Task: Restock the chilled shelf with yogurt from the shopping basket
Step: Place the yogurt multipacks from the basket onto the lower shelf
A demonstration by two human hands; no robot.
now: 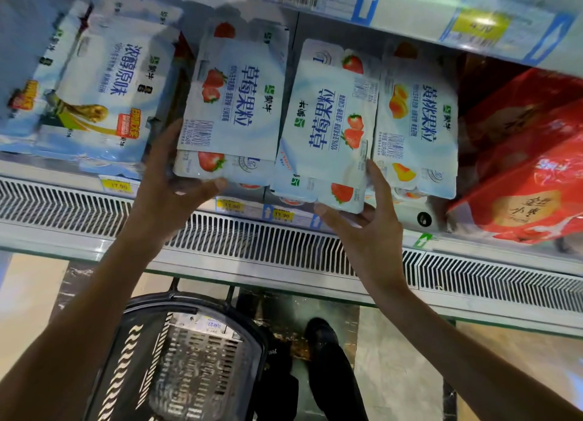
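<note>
Nearest me, the shopping basket (157,304) sits on the floor below the chilled shelf (252,237), within easy reach. My left hand (170,180) clasps the left strawberry yogurt pack (233,98) by its near-left corner. My right hand (369,218) grips the right strawberry yogurt pack (325,130) at its near-right corner, I judge to square both against the peach pack (416,120) just right.

We found a single head-worn view, wide-angle, facing forward and down. It sat close to the chilled shelf (284,240), with the shopping basket (126,357) below.
</note>
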